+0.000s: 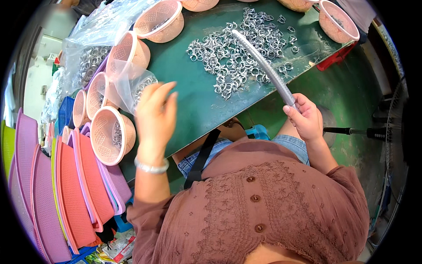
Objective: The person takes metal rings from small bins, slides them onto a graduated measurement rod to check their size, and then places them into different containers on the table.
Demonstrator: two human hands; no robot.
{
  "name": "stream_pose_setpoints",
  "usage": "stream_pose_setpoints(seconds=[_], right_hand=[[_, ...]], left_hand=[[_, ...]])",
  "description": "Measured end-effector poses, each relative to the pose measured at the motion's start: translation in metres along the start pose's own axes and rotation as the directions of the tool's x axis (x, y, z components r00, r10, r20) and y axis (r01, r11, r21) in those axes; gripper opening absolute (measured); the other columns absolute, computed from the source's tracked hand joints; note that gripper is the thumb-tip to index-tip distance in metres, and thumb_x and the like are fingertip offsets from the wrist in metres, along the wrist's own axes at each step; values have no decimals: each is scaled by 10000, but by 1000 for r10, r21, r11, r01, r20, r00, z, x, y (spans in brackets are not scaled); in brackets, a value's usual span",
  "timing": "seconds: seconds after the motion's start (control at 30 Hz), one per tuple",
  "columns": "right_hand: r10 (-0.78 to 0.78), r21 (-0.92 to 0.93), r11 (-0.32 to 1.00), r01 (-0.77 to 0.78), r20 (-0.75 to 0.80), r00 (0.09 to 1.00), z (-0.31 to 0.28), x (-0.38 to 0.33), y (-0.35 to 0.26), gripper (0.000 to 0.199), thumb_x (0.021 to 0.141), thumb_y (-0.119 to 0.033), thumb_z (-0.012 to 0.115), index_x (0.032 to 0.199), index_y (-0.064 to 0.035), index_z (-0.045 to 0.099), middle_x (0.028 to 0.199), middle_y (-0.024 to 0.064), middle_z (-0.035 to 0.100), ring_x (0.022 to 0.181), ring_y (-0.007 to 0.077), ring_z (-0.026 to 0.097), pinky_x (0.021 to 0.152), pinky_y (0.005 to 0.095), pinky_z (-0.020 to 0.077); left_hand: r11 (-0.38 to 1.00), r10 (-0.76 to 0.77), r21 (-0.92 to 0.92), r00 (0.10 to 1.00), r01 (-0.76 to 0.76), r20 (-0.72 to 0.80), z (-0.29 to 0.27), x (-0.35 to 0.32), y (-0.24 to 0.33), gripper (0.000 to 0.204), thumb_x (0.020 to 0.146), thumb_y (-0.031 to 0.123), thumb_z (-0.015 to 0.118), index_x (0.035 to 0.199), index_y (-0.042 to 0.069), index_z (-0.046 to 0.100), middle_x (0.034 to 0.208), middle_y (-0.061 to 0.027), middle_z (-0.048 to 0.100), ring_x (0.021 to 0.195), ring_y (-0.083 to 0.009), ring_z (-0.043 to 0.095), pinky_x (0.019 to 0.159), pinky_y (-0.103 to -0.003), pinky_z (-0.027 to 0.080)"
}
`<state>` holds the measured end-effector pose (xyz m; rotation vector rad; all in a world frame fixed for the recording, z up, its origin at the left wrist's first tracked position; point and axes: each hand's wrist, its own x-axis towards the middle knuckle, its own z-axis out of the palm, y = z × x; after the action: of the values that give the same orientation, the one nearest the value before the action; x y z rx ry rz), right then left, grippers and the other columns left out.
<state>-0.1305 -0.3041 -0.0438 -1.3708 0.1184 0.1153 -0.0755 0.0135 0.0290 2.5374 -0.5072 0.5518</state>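
Grey ribbed rod (263, 61) slants over metal rings (237, 53).

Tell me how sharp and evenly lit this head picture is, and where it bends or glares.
Head view: daylight, fairly even; the ring pile is sharp, the left hand slightly motion-blurred. The fisheye bows the table edge and darkens the corners. Glare shows on the plastic bags; the right hand holds a glinting rod.

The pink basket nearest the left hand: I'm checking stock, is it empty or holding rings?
Holding rings. The basket is tipped toward the camera, with a few metal rings visible inside.
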Motion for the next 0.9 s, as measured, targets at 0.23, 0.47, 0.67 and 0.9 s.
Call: stream_pose_setpoints(seconds=[0.23,0.47,0.67,0.9], right_hand=[[7,-77,997,-2,59,998,3,-4,-11,187,795,-26,604,953,7,509,796,-30,501,700,22,439,613,163,359],[-29,-76,996,38,111,993,2,0,4,195,795,-39,605,957,10,508,791,-28,506,697,21,436,611,166,361],[-65,-208,972,114,230,971,16,1,-1,190,778,-38,621,937,1,526,759,-28,516,651,31,436,566,184,374],[-109,-320,926,199,279,954,27,-5,-18,201,773,-25,615,944,13,517,753,-18,508,659,27,425,567,179,351]], left_hand=[[995,-68,76,991,60,113,74,63,-38,126,705,71,614,826,37,605,831,-123,518,805,-297,525,708,-369,435],[919,-102,-380,994,108,36,83,64,-50,97,766,92,600,815,10,585,918,-97,570,799,-218,549,722,-318,449],[-298,-127,-876,893,380,431,52,44,-36,183,884,115,484,1012,-12,513,1023,-134,557,845,-175,555,743,-259,454],[-269,-58,-907,935,323,350,49,36,-29,296,897,175,470,1112,-29,474,1006,-125,551,836,-164,539,733,-265,453]])
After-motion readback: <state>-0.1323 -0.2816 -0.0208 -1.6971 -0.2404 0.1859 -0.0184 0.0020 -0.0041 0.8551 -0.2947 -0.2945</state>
